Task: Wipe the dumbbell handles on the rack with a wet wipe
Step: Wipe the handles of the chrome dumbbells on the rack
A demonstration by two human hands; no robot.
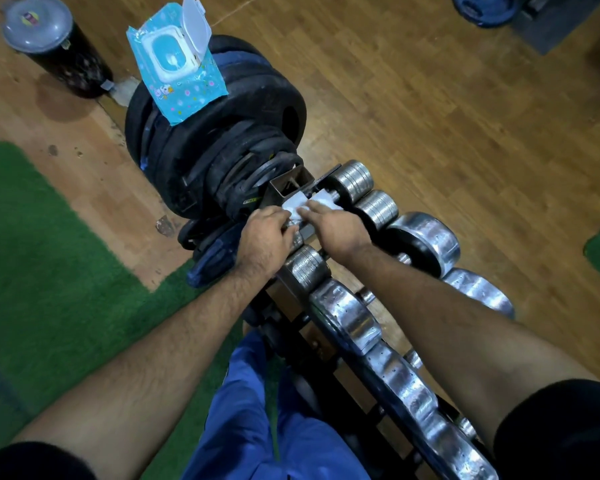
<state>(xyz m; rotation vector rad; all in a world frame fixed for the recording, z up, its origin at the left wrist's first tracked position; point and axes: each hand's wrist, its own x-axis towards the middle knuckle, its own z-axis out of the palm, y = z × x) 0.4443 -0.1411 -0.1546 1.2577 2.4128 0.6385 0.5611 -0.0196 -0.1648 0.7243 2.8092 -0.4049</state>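
A row of chrome dumbbells (pixel 354 317) lies across a dark rack (pixel 312 344) running from the middle to the lower right. A white wet wipe (pixel 309 205) lies over the handle of the farthest dumbbell (pixel 352 180). My right hand (pixel 336 228) holds the wipe against that handle, fingers curled over it. My left hand (pixel 265 237) grips the near chrome end of the same dumbbell and touches the wipe's left edge. The handle itself is hidden under the wipe and fingers.
A blue pack of wet wipes (pixel 175 67), lid flipped open, rests on a stack of black weight plates (pixel 208 140) past the rack. A dark lidded bin (pixel 54 46) stands on the wooden floor at top left. Green turf (pixel 49 258) covers the left.
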